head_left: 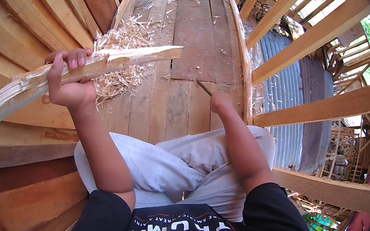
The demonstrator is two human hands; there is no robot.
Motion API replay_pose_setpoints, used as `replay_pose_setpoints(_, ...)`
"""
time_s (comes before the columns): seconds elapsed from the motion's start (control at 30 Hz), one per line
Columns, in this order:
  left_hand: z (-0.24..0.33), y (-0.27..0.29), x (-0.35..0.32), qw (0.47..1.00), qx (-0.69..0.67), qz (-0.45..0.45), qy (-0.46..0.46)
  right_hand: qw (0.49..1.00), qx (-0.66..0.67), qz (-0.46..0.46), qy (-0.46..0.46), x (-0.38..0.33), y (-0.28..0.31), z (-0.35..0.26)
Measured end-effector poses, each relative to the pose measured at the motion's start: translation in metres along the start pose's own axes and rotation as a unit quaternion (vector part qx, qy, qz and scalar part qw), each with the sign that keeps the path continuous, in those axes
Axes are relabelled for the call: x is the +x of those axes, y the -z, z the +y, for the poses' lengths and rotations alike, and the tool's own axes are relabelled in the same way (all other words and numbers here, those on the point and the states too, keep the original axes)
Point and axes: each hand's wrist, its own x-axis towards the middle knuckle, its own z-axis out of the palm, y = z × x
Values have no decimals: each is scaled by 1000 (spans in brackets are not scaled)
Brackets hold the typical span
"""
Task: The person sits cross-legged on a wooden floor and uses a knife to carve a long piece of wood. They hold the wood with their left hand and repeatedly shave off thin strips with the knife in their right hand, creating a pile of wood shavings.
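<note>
Wood stick (pixel 108 61) gripped in left hand (pixel 70 84); right hand (pixel 221 102) apart, closed on thin blade (pixel 203 87).

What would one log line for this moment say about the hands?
left hand: grips pale wood piece | right hand: closed on thin dark tool | shavings on plank floor

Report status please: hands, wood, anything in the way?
Left hand grips stick. Right hand holds thin blade, apart from stick. Shavings on planks; path open.
</note>
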Motion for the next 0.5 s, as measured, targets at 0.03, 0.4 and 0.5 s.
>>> replay_pose_setpoints(0.03, 1, 1, 0, 1000, -6, -3, 2, 999, -7, 19, -37, -8, 16, 6)
replay_pose_setpoints(0.4, -3, 1, -1, 1000, -5, -29, 6, 999, -37, 39, -6, 1, 10, -7)
replay_pose_setpoints(0.5, -1, 3, -1, 999, -12, -29, 8, 988, 36, 131, -78, 17, 10, -1)
